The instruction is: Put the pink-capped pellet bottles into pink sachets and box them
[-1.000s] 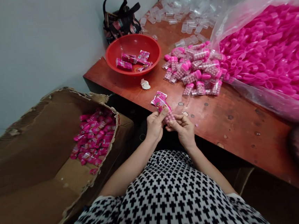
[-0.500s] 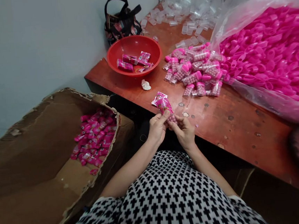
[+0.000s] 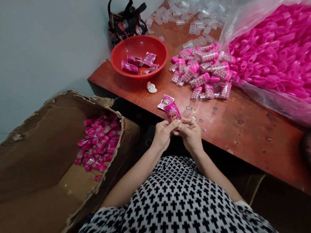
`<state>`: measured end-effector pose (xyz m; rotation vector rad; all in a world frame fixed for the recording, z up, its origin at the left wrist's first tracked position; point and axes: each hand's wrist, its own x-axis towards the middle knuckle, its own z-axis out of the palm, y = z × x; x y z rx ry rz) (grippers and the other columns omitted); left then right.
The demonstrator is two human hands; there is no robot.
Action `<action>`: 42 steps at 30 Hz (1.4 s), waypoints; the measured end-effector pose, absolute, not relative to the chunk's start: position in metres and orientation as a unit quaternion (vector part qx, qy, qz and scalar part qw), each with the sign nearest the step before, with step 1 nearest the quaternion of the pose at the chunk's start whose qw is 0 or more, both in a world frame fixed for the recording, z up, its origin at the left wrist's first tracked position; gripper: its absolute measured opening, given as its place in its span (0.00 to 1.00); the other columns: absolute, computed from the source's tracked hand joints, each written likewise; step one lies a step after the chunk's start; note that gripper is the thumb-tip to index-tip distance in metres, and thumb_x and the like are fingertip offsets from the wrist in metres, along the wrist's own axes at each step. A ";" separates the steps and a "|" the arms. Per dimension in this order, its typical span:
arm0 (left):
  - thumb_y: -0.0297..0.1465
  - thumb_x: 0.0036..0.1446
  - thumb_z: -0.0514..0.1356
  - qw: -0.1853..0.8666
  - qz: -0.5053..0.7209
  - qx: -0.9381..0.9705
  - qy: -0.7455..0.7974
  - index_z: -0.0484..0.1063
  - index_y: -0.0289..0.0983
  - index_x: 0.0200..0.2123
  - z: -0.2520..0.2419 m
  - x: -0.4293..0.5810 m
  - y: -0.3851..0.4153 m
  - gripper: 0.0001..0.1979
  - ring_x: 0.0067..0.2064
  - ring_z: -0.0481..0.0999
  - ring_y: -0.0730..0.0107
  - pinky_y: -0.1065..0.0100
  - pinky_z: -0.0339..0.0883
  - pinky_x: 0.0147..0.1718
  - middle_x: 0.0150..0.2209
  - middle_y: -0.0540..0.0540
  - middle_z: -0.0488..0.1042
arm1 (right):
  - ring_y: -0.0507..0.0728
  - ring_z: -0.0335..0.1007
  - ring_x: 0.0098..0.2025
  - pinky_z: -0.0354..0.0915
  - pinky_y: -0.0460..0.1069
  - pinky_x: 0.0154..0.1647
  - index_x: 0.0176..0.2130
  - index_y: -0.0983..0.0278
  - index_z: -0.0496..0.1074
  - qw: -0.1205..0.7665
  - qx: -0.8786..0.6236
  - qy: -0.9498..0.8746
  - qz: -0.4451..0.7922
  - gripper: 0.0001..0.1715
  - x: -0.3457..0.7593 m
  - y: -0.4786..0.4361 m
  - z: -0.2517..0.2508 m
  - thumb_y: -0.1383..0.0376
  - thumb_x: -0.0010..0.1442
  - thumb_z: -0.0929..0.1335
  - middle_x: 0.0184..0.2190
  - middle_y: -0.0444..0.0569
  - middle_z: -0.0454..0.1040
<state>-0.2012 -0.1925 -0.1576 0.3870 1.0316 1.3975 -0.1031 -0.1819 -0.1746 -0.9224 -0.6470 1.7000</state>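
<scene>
Head view: left hand [image 3: 162, 134] and right hand [image 3: 191, 135], fingers closed, together pinch a small pink printed plastic-wrapped tube [image 3: 172, 112] upright over the near edge of the brown wooden table [image 3: 240, 123], the two-sided grip apparently steadying it.

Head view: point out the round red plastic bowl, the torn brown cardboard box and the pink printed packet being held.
Round red plastic bowl [image 3: 135, 45], head view, bare far inner wall.
Torn brown cardboard box [image 3: 25, 160], head view, bare inner side.
Pink printed packet [image 3: 172, 112], head view, middle of printed face.
</scene>
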 end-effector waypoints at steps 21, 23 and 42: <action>0.52 0.49 0.59 0.403 0.789 0.092 0.455 0.74 0.36 0.34 -0.132 -0.277 -0.217 0.24 0.46 0.76 0.63 0.63 0.69 0.47 0.42 0.40 0.78 | 0.52 0.76 0.26 0.73 0.46 0.27 0.32 0.63 0.69 0.413 -0.340 -0.409 0.739 0.17 -0.124 -0.167 -0.159 0.59 0.45 0.75 0.25 0.42 0.78; 0.54 0.52 0.54 0.350 0.804 0.086 0.473 0.72 0.38 0.40 -0.134 -0.294 -0.216 0.27 0.49 0.75 0.62 0.61 0.69 0.48 0.45 0.40 0.77 | 0.51 0.75 0.24 0.72 0.45 0.25 0.32 0.63 0.69 0.415 -0.360 -0.421 0.722 0.15 -0.118 -0.164 -0.161 0.58 0.48 0.73 0.25 0.43 0.77; 0.31 0.54 0.60 0.180 0.504 0.544 0.646 0.78 0.45 0.38 -0.213 -0.256 -0.129 0.09 0.61 0.61 0.57 0.46 0.40 0.62 0.52 0.46 0.73 | 0.49 0.71 0.30 0.68 0.44 0.30 0.35 0.63 0.69 0.461 -0.439 -0.499 0.588 0.15 -0.108 -0.119 -0.176 0.57 0.50 0.72 0.30 0.43 0.74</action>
